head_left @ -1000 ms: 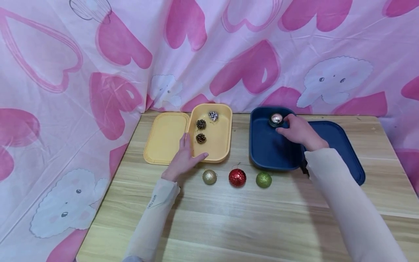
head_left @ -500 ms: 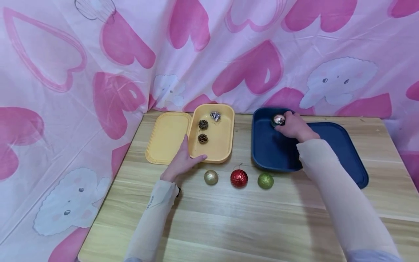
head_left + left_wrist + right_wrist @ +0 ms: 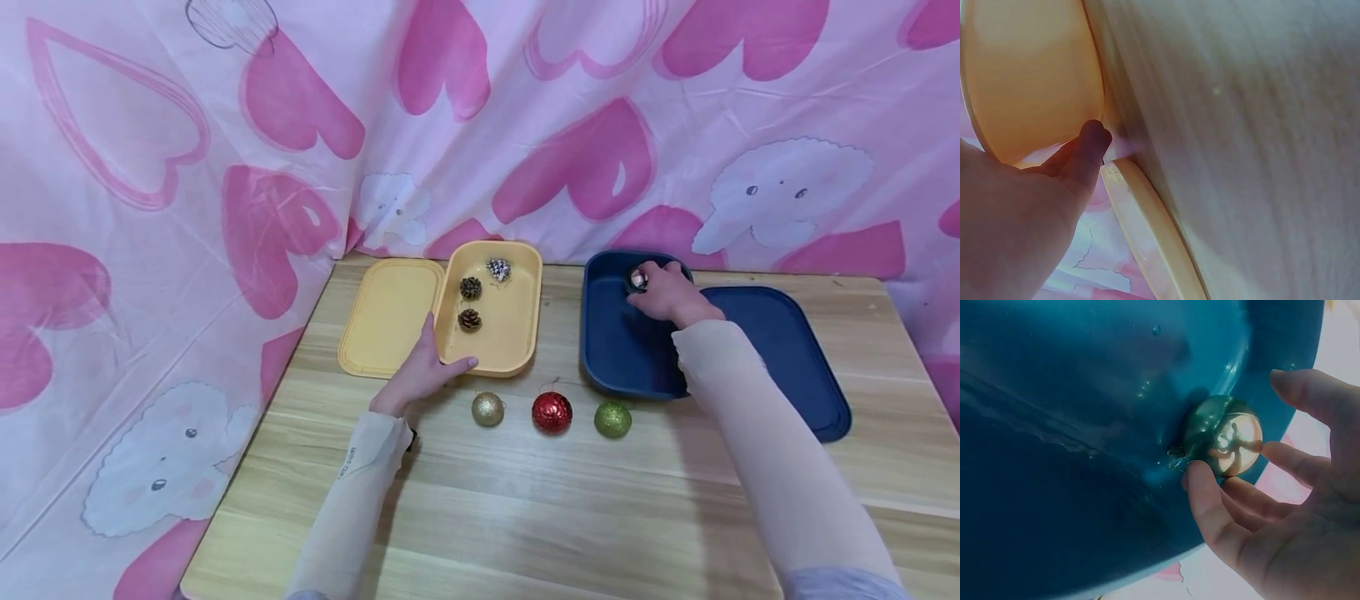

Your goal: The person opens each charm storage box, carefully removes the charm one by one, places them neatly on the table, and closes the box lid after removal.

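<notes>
Shiny ball: here it is [image 3: 1232, 440], inside the blue box [image 3: 615, 354], up in the far part, sitting just off the right hand's [image 3: 667, 293] fingertips' left side and partly beneath them in the head view.
Axis: none to read on something this round; the blue box's long side runs away from the person, and the arm comes in over its right wall.
Nearer hand: the right, no contest, with the left well apart.
Right hand: half curled, fingers bent about the shiny ball with tips at its edge; how firmly they press, I cannot tell.
Left hand: spread [image 3: 420, 371], thumb and fingers stretched apart at the near left corner of the yellow box [image 3: 506, 333], touching it, wrapped round nothing else.
Pinecones: three [image 3: 470, 320] in the yellow box, one of them silvery.
Baubles: gold, red [image 3: 552, 413] and green, lined up on the tabletop [image 3: 525, 508].
Since a second ago: the right hand covers more of the shiny ball, which showed nearly whole then; the ball keeps roughly its spot, and the left hand holds its corner.
</notes>
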Action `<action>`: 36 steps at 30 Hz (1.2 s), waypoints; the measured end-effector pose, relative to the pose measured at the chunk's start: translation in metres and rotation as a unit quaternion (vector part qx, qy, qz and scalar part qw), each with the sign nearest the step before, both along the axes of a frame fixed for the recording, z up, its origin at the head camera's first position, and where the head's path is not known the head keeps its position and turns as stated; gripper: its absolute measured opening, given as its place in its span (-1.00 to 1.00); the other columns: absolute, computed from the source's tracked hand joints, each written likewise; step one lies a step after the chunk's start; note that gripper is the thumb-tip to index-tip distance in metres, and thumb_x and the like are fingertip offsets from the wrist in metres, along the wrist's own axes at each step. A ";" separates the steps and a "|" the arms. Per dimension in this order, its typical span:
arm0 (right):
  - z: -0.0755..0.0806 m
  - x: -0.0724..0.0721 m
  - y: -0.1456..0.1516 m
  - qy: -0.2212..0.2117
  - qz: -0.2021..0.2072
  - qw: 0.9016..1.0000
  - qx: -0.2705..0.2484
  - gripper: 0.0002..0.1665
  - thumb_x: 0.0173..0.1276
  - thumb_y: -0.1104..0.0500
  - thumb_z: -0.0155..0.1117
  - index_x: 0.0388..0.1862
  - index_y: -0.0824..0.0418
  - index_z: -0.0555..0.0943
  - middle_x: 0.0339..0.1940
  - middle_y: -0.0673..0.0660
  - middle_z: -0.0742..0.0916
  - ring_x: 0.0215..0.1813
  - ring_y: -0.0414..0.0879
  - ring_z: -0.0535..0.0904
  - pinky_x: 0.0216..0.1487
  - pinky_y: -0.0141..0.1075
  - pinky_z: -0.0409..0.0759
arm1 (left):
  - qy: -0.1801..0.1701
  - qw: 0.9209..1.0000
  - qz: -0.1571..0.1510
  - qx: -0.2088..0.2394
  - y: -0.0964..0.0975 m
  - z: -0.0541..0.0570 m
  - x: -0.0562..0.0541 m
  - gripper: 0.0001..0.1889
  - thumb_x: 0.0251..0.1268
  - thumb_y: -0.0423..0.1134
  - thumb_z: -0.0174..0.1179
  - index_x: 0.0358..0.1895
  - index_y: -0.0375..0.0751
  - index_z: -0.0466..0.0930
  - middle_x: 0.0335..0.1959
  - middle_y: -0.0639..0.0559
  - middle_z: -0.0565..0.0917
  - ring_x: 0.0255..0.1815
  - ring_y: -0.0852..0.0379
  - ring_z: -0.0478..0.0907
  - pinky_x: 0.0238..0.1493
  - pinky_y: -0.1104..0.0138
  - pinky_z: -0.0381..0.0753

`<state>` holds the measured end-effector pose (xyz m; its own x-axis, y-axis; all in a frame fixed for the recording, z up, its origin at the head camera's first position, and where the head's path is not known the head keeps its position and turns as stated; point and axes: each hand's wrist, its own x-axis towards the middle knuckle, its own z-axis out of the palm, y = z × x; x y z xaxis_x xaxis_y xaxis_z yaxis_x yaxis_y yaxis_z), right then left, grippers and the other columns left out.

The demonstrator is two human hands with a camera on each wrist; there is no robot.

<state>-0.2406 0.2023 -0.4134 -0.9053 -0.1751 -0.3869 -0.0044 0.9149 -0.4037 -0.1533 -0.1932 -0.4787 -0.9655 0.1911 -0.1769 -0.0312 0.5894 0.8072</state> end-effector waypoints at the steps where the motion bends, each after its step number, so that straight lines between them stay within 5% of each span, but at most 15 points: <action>1: 0.000 0.000 0.000 0.001 -0.002 1.000 0.001 -0.21 0.44 0.02 0.03 0.46 0.40 0.06 0.32 0.62 0.14 0.24 0.46 0.26 0.25 0.38 0.27 | 0.000 1.000 -0.001 0.000 0.000 0.000 0.000 0.28 0.07 0.16 0.37 0.53 -0.21 -0.49 0.58 -0.26 -0.14 0.57 -0.07 -0.04 0.55 0.13 -0.02; 15: -0.005 0.001 -0.008 0.043 -0.015 0.999 0.005 -0.50 0.41 0.05 0.04 0.08 0.45 0.33 0.06 0.42 0.37 0.05 0.29 0.36 0.13 0.22 0.43 | 0.006 1.000 -0.011 -0.015 0.001 -0.002 -0.001 0.28 0.07 0.16 0.37 0.53 -0.26 -0.47 0.56 -0.31 -0.10 0.57 -0.11 -0.04 0.55 0.12 -0.04; 22: -0.005 0.002 -0.012 0.057 -0.025 0.998 0.024 -0.70 0.42 0.07 0.00 -0.18 0.33 0.43 -0.12 0.33 0.45 -0.06 0.22 0.38 -0.08 0.13 0.48 | -0.006 0.999 -0.005 -0.035 0.000 0.000 0.000 0.29 0.07 0.20 0.35 0.52 -0.29 -0.49 0.56 -0.35 -0.13 0.57 -0.14 -0.07 0.55 0.11 -0.05; 30: -0.007 0.001 -0.016 0.040 -0.004 0.999 0.007 -0.49 0.38 0.10 0.02 0.18 0.42 0.35 0.07 0.41 0.43 0.09 0.28 0.34 0.16 0.26 0.41 | -0.006 0.999 -0.002 -0.034 0.000 0.001 0.000 0.29 0.07 0.19 0.35 0.52 -0.29 -0.49 0.55 -0.36 -0.11 0.57 -0.14 -0.06 0.55 0.11 -0.04; 36: -0.006 0.002 -0.021 0.018 0.016 1.000 -0.013 -0.49 0.39 0.13 0.01 0.22 0.41 0.35 0.07 0.40 0.44 0.10 0.24 0.29 0.17 0.22 0.41 | -0.006 1.000 -0.003 -0.031 -0.001 0.001 -0.001 0.29 0.07 0.19 0.35 0.52 -0.28 -0.49 0.56 -0.35 -0.12 0.57 -0.14 -0.07 0.55 0.10 -0.04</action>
